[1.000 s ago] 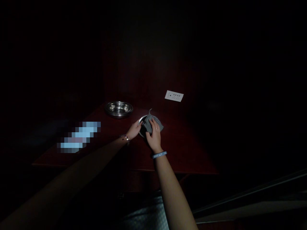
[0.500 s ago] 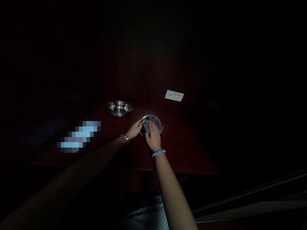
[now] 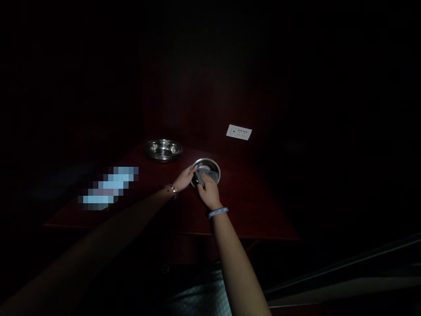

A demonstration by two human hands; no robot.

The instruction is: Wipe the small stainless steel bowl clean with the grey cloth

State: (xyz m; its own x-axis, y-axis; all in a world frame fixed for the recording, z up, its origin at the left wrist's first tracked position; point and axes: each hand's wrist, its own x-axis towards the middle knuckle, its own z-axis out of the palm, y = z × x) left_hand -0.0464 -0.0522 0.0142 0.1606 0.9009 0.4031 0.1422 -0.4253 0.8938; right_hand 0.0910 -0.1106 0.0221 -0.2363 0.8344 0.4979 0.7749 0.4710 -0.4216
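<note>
A shiny metal bowl [image 3: 215, 164] is tilted toward me over the dark red table [image 3: 253, 206]. My left hand [image 3: 184, 180], with a bracelet at the wrist, grips the bowl's left rim, thumb on the inside. Inside the bowl lies a grey cloth [image 3: 212, 175], bunched under the fingers of my right hand [image 3: 209, 192]. Those fingers are curled and press the cloth against the bowl's inner wall. A blue band circles my right wrist. The bowl's underside is hidden.
Stacked metal dishes [image 3: 163, 149] stand at the back left of the table. A blurred-out bright screen [image 3: 110, 188] lies at the left. On the back wall sits a white socket plate [image 3: 239, 132]. The surroundings are very dark.
My right hand has drawn the cloth down and slightly left inside the bowl, its fingers now more curled. More of the bowl's far inner wall shows. My left hand keeps its hold.
</note>
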